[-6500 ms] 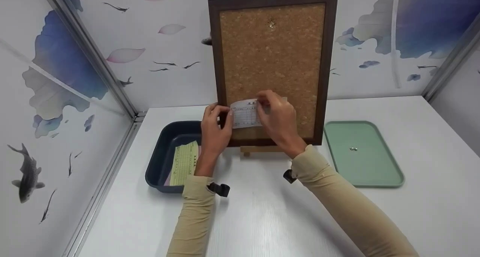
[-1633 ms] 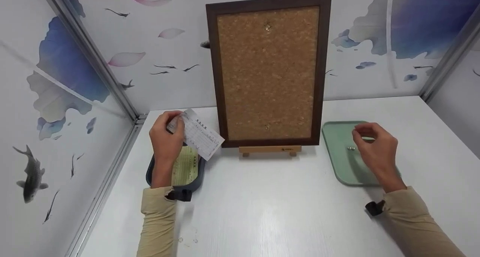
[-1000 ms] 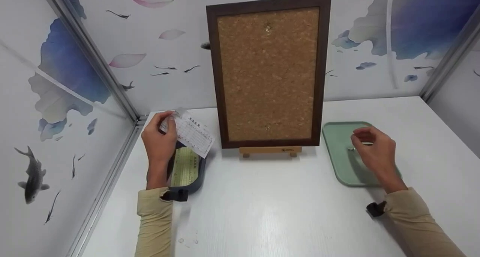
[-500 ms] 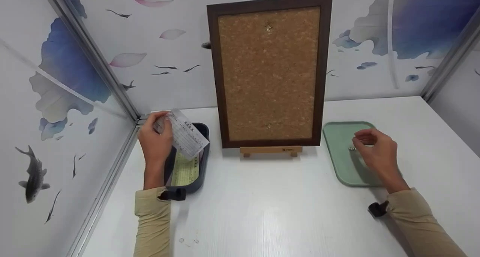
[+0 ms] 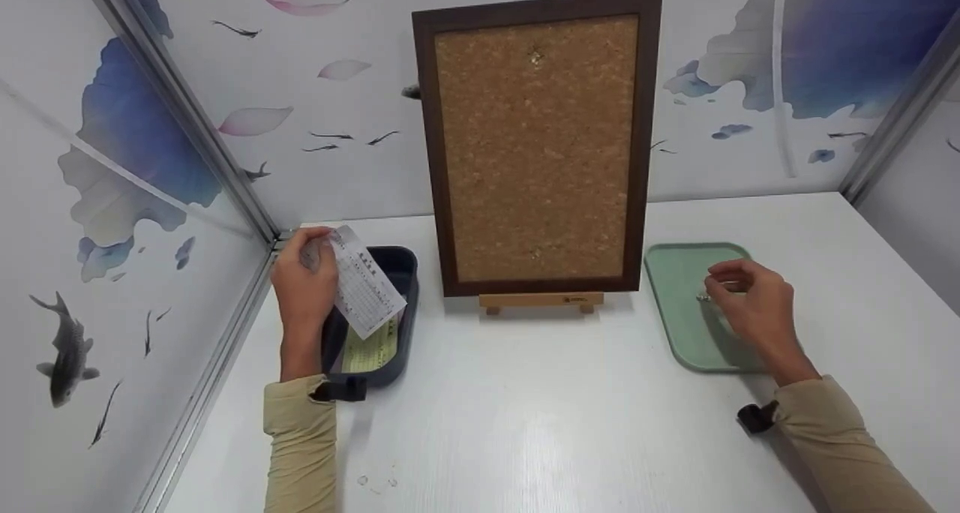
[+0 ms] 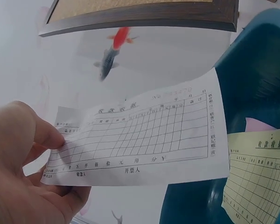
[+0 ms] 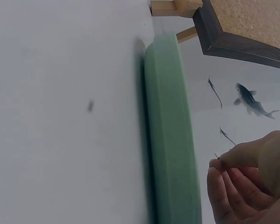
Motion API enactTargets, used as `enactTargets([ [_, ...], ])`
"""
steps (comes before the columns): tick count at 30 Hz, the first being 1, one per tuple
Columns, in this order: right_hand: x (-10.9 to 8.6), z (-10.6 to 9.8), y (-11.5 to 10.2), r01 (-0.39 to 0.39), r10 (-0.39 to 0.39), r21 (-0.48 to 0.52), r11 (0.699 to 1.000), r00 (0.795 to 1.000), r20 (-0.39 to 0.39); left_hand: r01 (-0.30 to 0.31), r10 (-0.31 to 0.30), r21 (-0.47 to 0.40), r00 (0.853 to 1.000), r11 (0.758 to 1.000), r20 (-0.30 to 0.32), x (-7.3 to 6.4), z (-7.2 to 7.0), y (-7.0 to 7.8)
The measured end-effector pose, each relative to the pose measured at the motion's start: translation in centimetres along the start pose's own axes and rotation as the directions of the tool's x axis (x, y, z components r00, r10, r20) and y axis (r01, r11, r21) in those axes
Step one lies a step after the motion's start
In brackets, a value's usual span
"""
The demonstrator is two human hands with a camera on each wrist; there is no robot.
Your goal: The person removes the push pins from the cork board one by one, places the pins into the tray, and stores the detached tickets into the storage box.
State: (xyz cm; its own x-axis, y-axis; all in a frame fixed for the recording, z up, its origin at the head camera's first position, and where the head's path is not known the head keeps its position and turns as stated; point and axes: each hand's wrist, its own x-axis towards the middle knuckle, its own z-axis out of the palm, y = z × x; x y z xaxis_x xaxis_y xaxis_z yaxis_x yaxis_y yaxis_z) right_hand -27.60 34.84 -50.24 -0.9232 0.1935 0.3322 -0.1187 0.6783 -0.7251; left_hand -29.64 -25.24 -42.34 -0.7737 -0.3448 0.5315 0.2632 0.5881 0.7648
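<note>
My left hand (image 5: pixel 304 280) pinches a white printed receipt slip (image 5: pixel 366 280) between thumb and fingers, tilted above the dark blue basin (image 5: pixel 409 273). In the left wrist view, the slip (image 6: pixel 140 135) shows its ruled table, and its left end is in the hand (image 6: pixel 32 163). A yellow receipt slip (image 5: pixel 373 348) lies in the basin, with a pink sheet (image 6: pixel 256 125) partly hidden under it. Over the green tray (image 5: pixel 686 333), my right hand (image 5: pixel 754 303) pinches a tiny thumbtack (image 7: pixel 217 157), its thin point showing past the fingertips. Small shiny tacks (image 5: pixel 703 297) lie on the tray below.
A dark-framed corkboard (image 5: pixel 536 153) stands upright on a small wooden easel (image 5: pixel 540 300) at the back middle. Shiny spots (image 5: pixel 535 57) show near the top and bottom of the cork. Printed wall panels (image 5: pixel 337 175) enclose the white table (image 5: pixel 525 408) at the back and left.
Earlier, both hands held the white slip against the corkboard. The left hand has since carried it left over the basin, drifting further left and turning it downward. The right hand has moved over the tray.
</note>
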Motion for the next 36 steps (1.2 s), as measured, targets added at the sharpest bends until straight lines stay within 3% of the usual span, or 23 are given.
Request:
enactTargets([
  [4, 0.0, -0.1, 0.0, -0.010, 0.010, -0.011, 1.000, 1.000, 0.022, -0.018, 0.015, 0.062, 0.999, 0.998, 0.042, 0.0, 0.1, -0.3],
  [8, 0.0, -0.2, 0.2, -0.016, 0.016, -0.011, 1.000, 0.999, 0.043, -0.020, -0.001, 0.142, 0.989, 0.990, 0.146, -0.3, 0.4, -0.7],
  [14, 0.0, -0.2, 0.6, -0.029, 0.027, 0.019, 0.999, 0.997, 0.072, -0.056, -0.026, 0.239, 0.945, 0.969, 0.326, -0.8, 0.9, -1.4],
  [17, 0.1, -0.3, 0.7, -0.026, 0.024, 0.027, 0.999, 0.997, 0.075, -0.059, -0.050, 0.265, 0.922, 0.962, 0.383, -1.0, 1.0, -1.7],
  [22, 0.1, -0.3, 0.8, -0.030, 0.029, 0.019, 0.999, 0.996, 0.079, -0.029, -0.070, 0.247, 0.920, 0.969, 0.385, -0.9, 0.7, -1.4],
  [28, 0.0, -0.4, 0.8, -0.051, 0.049, 0.015, 0.999, 0.994, 0.098, -0.004, -0.079, 0.209, 0.919, 0.978, 0.387, -0.4, -0.9, 0.0],
  [33, 0.0, -0.4, 0.8, -0.046, 0.044, 0.016, 0.999, 0.994, 0.102, -0.024, -0.039, 0.175, 0.937, 0.984, 0.348, -0.1, -2.2, 1.2],
  [36, -0.1, -0.4, 0.8, -0.053, 0.051, 0.016, 0.998, 0.993, 0.109, 0.005, -0.056, 0.153, 0.944, 0.988, 0.326, 0.1, -2.7, 1.9],
])
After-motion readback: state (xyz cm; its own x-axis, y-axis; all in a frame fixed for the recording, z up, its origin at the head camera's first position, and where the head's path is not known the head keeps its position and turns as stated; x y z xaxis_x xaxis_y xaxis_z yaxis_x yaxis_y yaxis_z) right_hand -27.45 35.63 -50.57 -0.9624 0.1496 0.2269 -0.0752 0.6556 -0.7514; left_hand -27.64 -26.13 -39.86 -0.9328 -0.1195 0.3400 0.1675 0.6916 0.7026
